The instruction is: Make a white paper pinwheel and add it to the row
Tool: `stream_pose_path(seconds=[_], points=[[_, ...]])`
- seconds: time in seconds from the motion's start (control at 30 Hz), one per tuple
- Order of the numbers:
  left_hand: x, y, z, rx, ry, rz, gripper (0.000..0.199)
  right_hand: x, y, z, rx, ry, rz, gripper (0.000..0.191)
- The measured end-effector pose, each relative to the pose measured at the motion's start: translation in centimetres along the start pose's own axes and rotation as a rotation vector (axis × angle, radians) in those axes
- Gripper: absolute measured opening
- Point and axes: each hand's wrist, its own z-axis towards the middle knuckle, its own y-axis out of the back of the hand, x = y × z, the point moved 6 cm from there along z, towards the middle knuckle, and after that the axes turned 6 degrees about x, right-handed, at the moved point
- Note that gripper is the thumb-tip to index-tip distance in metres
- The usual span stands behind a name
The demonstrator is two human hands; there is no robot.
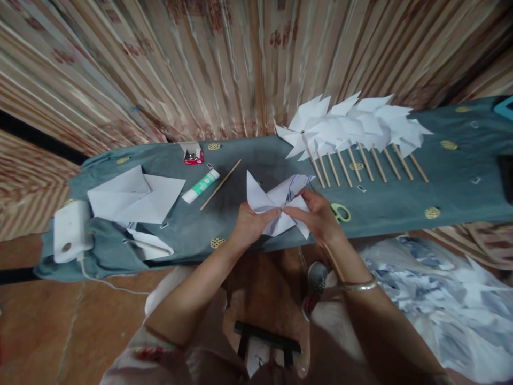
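Observation:
Between my two hands is a white paper pinwheel [276,199] with blue lines on one blade, held over the front of the cloth-covered table. My left hand [253,222] grips its left side, thumb pressed at the centre. From the right, my right hand [318,214] pinches it, its thumb also reaching the centre. Beside my right hand lie green-handled scissors [341,213], partly hidden by it. A bare wooden stick [220,184] and a green-and-white glue stick [201,185] lie to the left of the pinwheel.
Several finished pinwheels [352,128] on wooden sticks overlap in a row at the back right. Left are a small red box [193,155], white paper sheets [136,195] and a white corded device [72,232]. A plastic bag [444,305] of paper stands at lower right.

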Motion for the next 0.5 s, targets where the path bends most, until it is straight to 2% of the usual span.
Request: stream_pose_path(seconds=[0.23, 0.5], points=[[0.01, -0.33, 0.11, -0.01, -0.006, 0.04, 0.03, 0.12, 0.33, 0.12, -0.015, 0.045, -0.037, 0.031], [0.17, -0.28, 0.37, -0.044, -0.015, 0.01, 0.03, 0.05, 0.72, 0.41, -0.015, 0.11, -0.067, 0.036]])
